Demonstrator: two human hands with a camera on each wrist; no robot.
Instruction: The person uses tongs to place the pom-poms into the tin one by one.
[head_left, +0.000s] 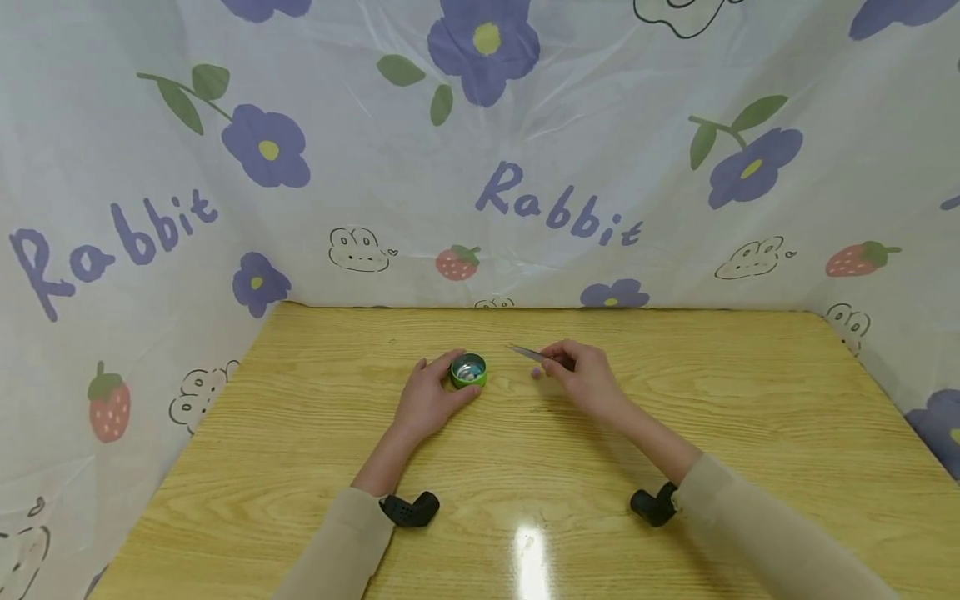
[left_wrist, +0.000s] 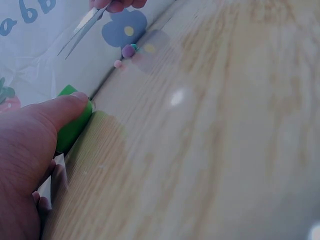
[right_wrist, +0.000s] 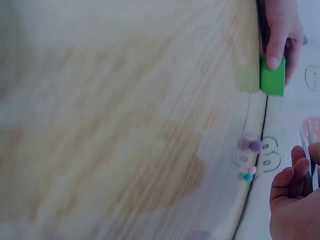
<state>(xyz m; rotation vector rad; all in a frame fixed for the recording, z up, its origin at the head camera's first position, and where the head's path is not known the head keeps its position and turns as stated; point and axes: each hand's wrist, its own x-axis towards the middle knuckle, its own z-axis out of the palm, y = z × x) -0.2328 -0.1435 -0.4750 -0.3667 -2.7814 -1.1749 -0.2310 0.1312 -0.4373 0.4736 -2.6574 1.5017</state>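
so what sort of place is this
Probably an indoor workspace set up for recording: a wood-grain table stands against a creased patterned sheet printed with flowers and "Rabbit", and a black device, likely a camera, sits at each wrist.

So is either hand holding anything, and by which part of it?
The right hand holds tweezers well behind their pointed tips; the left hand grips the round green container by its outer wall.
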